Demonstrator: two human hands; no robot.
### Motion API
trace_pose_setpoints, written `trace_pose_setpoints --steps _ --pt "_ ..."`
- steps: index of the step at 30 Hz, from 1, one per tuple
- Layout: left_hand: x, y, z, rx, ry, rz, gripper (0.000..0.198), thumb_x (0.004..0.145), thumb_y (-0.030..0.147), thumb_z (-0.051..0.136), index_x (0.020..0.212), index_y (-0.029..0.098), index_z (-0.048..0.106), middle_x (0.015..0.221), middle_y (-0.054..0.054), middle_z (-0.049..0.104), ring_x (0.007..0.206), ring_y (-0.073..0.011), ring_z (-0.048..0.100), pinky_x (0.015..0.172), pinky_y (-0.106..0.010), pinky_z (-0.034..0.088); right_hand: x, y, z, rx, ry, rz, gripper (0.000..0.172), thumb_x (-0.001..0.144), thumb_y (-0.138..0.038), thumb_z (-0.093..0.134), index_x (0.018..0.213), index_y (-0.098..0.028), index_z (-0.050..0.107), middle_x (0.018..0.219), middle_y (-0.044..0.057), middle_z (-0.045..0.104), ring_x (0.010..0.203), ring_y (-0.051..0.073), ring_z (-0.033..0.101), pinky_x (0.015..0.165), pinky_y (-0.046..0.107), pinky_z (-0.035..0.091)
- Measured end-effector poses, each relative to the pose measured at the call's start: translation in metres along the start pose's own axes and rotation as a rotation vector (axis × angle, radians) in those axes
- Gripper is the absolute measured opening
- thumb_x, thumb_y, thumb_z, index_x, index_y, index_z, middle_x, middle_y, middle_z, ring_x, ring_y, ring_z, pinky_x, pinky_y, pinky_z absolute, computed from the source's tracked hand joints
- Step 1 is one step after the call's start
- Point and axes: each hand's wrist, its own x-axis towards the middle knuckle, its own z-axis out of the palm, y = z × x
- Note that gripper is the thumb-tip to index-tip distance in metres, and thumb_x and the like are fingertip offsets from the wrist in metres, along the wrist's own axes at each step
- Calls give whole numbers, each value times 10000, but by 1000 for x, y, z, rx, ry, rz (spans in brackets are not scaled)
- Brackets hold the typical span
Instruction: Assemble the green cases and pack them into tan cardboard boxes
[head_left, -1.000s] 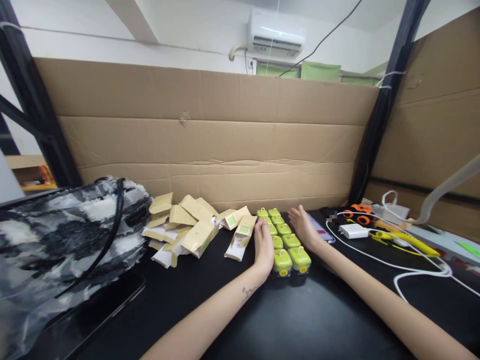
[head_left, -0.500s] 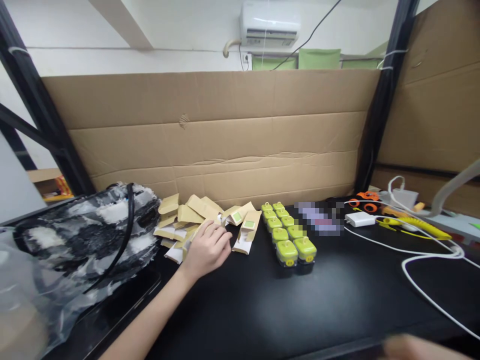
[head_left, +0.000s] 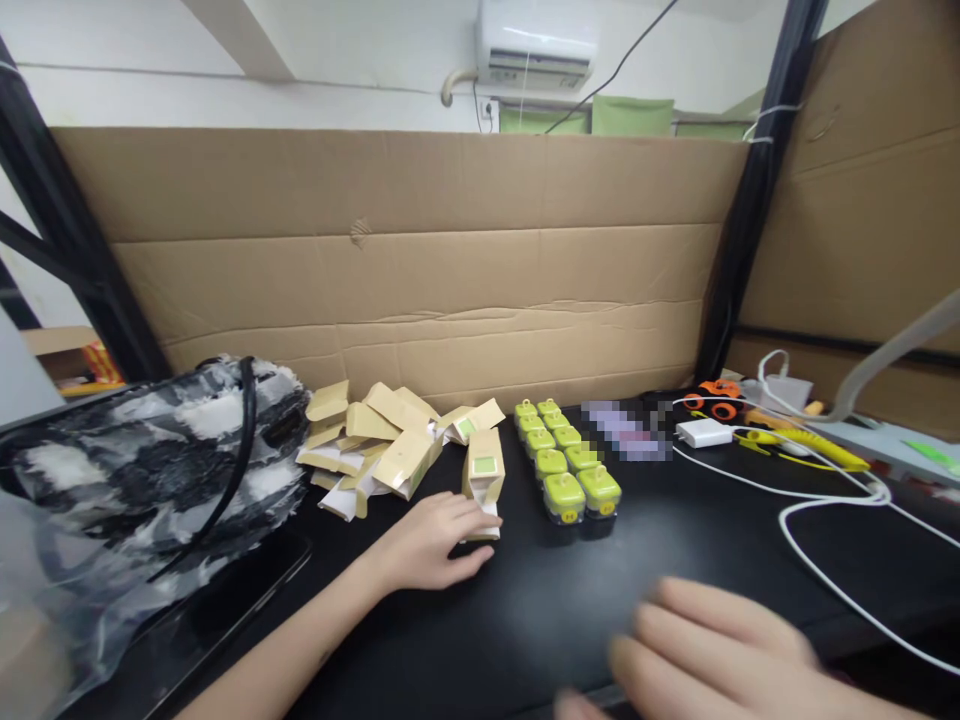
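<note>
My left hand (head_left: 442, 540) lies low over the black table, thumb and fingers apart. Its fingertips reach the near end of a small opened cardboard box (head_left: 486, 462) with a green label; whether they press on it I cannot tell. Left of it is a heap of similar opened boxes (head_left: 405, 462), flaps up. My right hand (head_left: 712, 645) is blurred at the lower right, above the table's front edge, its fingers curled and partly hidden. Right of the boxes, two rows of small yellow-green lidded containers (head_left: 564, 492) with loops on top stand close together.
A fluffy grey, black and white bag (head_left: 172, 450) with a black strap sits at the left, by clear plastic (head_left: 60, 590). Toward the right are a white charger (head_left: 703, 432), white cables (head_left: 787, 530), a yellow coiled cord (head_left: 825, 450) and an orange toy (head_left: 716, 398). Cardboard (head_left: 420, 270) walls the back.
My left hand has moved from the heap toward me and right, to the separate box, which now lies a little nearer. My right hand has come further into view from the lower right.
</note>
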Motion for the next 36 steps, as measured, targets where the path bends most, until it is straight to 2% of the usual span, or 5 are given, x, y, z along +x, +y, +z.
trace_pose_setpoints --steps 3,11,24,28,36 --pt "-3 3 -6 -22 97 -5 416 816 225 550 1229 183 535 1127 -115 656 1008 -257 629 860 -391 514 9 23 19 78 -72 -154 204 873 -138 472 967 -143 653 630 36 636 486 171 521 432 312 414" --pt "-6 -7 -1 -75 135 -261 592 814 111 523 1379 244 408 1478 -127 369 1346 -311 371 1079 -528 358 -9 52 90 282 -221 233 594 695 -238 673 1236 -107 465 1221 182 527 1111 305 535 918 455 492" --pt "-11 -13 18 -275 255 -480 132 901 201 534 1024 205 585 1399 -151 490 1349 -305 410 1088 -529 360 -8 56 96 483 -293 322 260 911 -115 516 1145 -225 482 1131 67 521 1005 169 606 878 288 524" --pt "-16 -12 17 -351 228 -469 147 899 270 580 1033 217 606 1343 -121 589 1287 -290 502 1085 -510 380 -11 56 96 503 -322 240 267 913 -47 436 1083 -221 545 1063 62 534 782 132 615 702 236 545" --pt "-30 -3 11 -495 149 -478 274 931 234 503 1191 290 568 1430 -38 518 1357 -255 415 1116 -498 342 -9 57 87 364 -231 177 339 904 -56 461 1179 -215 580 1051 93 618 907 205 620 748 310 547"
